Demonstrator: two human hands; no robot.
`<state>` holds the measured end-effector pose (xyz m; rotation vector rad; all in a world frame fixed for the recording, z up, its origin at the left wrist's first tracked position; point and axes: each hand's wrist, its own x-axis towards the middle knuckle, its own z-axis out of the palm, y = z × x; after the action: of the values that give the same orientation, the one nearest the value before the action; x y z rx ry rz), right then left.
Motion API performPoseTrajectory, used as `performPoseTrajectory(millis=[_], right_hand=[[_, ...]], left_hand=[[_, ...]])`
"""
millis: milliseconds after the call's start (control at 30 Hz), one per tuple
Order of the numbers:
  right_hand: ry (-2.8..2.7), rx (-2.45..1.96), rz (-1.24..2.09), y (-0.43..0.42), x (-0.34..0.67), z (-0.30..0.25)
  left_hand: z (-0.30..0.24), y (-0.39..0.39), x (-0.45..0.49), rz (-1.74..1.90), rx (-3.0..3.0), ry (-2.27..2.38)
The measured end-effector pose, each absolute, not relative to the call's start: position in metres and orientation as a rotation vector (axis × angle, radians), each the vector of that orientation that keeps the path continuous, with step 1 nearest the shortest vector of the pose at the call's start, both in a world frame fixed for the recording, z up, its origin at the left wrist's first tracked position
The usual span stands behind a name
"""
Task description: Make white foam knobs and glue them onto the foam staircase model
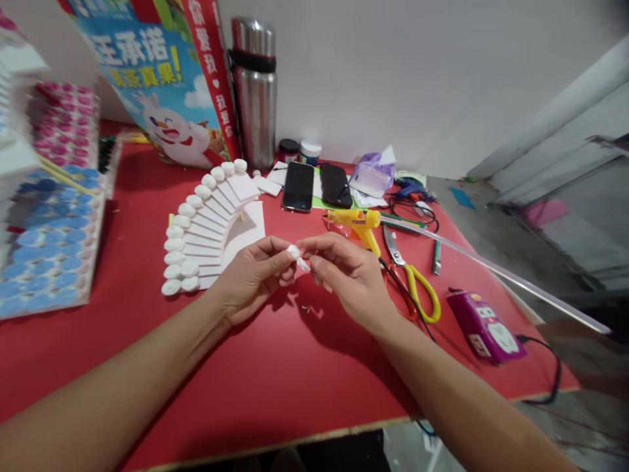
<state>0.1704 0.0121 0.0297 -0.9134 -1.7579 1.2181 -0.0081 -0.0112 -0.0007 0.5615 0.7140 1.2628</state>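
Over the middle of the red table [314, 387], my left hand [258, 272] pinches a small white rolled flower [294, 252] between thumb and forefinger. A short loose white tail hangs from it toward my right hand [348, 275], whose fingers are curled in at the flower's right side. The right forefinger touches or nearly touches it; the exact contact is too small to make out. Just behind my left hand stands a fan of white strips [209, 223], its outer edge lined with similar white rolled flowers [175, 244]. Tiny white scraps [307, 308] lie below the hands.
Right of my hands are a yellow glue gun [356, 219] with a long clear glue stick [496, 265], scissors [410, 269] and a purple power box [486, 328]. Behind stand a steel thermos [254, 92] and two phones [297, 187]. Blue flowers [49, 242] fill the left.
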Motion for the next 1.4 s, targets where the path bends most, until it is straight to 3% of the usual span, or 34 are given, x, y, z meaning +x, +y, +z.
performPoseTrajectory(millis=[133, 333, 500, 700, 1000, 1233, 1400], right_hand=[[-1.903, -0.828, 1.022, 0.010, 0.170, 0.028], [-2.283, -0.605, 0.326, 0.014, 0.177, 0.023], [-2.430, -0.632, 0.079, 0.016, 0.181, 0.025], [-2.129, -0.705, 0.334, 0.012, 0.183, 0.037], [-1.714, -1.073, 1.048, 0.019, 0.178, 0.037], [-1.772, -1.000, 1.120, 0.020, 0.180, 0.036], [-1.957, -0.926, 0.849, 0.019, 0.178, 0.031]], left_hand=[[-0.001, -0.011, -0.008, 1.268, 0.526, 0.705], [-0.002, -0.013, -0.007, 1.252, 0.587, 0.804], [-0.002, -0.014, -0.007, 1.220, 0.663, 0.898], [-0.001, -0.013, -0.008, 1.186, 0.663, 0.863], [-0.002, -0.013, -0.007, 1.170, 0.560, 0.750], [0.002, -0.014, -0.007, 1.153, 0.490, 0.765], [0.002, -0.013, -0.006, 1.157, 0.491, 0.780]])
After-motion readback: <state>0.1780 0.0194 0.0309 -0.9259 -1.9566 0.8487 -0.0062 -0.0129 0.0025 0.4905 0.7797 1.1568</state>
